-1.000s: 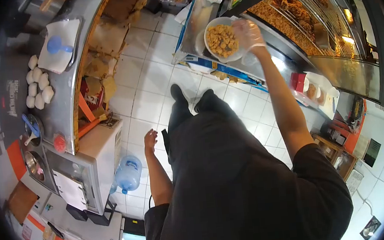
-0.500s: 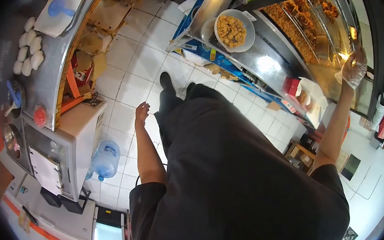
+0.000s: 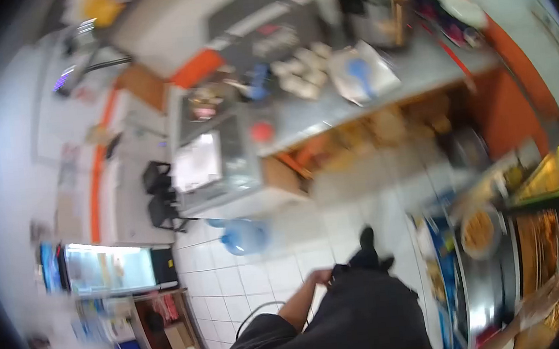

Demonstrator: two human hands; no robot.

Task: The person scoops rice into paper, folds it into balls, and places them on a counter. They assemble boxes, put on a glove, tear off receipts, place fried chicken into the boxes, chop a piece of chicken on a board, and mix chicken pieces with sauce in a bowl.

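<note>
My left hand (image 3: 322,276) hangs low beside my dark trousers, over the tiled floor. Blur hides how its fingers lie. A clear plastic glove covers my right hand (image 3: 538,305), which is stretched out to the lower right by the glass display case (image 3: 528,202). That hand is smeared by motion, so whether it touches the case or holds something cannot be made out. Fried food (image 3: 543,244) lies on racks inside the case. Left of the case, a pale bowl (image 3: 496,243) of golden fried pieces (image 3: 478,230) stands on a metal counter (image 3: 485,283).
Across the floor runs a steel worktop (image 3: 328,118) with several white bundles (image 3: 300,73), a blue utensil (image 3: 359,74) on white paper, and a red round item (image 3: 262,132). A blue water jug (image 3: 244,236) lies on the floor. A lit glass-fronted fridge (image 3: 110,268) stands at left.
My view has swung left, so the worktop and fridge come further into sight and the display case slides to the lower right. My right arm still reaches toward the case. Blur has increased.
</note>
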